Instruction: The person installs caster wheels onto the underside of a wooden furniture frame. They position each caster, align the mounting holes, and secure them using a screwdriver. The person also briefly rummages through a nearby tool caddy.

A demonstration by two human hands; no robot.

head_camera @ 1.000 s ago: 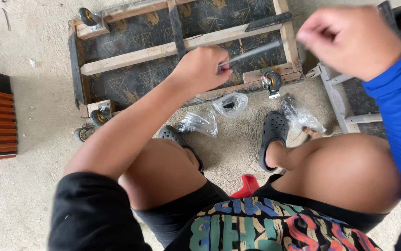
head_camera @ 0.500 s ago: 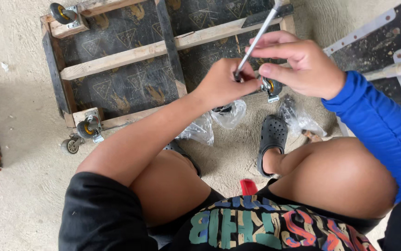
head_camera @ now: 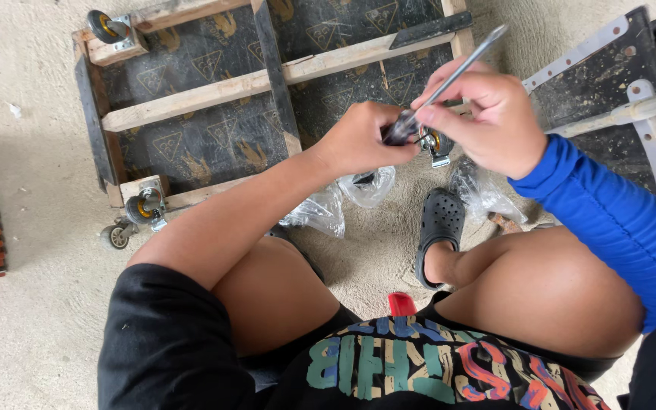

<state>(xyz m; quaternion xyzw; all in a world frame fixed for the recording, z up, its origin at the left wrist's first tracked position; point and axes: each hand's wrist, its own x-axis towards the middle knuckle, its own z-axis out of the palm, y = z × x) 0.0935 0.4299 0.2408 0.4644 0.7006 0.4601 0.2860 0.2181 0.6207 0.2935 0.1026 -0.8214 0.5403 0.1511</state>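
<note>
1. While both hands meet above the upturned wooden cart frame (head_camera: 214, 95), the left hand (head_camera: 362, 140) is clenched round the dark handle of a screwdriver (head_camera: 449, 80).
2. Its metal shaft slants up to the right, pinched by the right hand (head_camera: 487, 118).
3. Caster wheels (head_camera: 145, 206) sit at the frame's corners; clear plastic bags (head_camera: 320, 212) lie on the concrete beside a black clog (head_camera: 440, 220).

Hands: two, left hand (head_camera: 362, 138) and right hand (head_camera: 487, 121), both closed on the tool
Screwdrivers: one (head_camera: 449, 80)
Caster wheels: four in view (head_camera: 104, 25) (head_camera: 144, 206) (head_camera: 117, 237) (head_camera: 433, 142)
Wooden frames: one (head_camera: 214, 95)
Plastic bags: three (head_camera: 316, 216) (head_camera: 369, 186) (head_camera: 480, 191)
Black clogs: one (head_camera: 438, 224)
</note>
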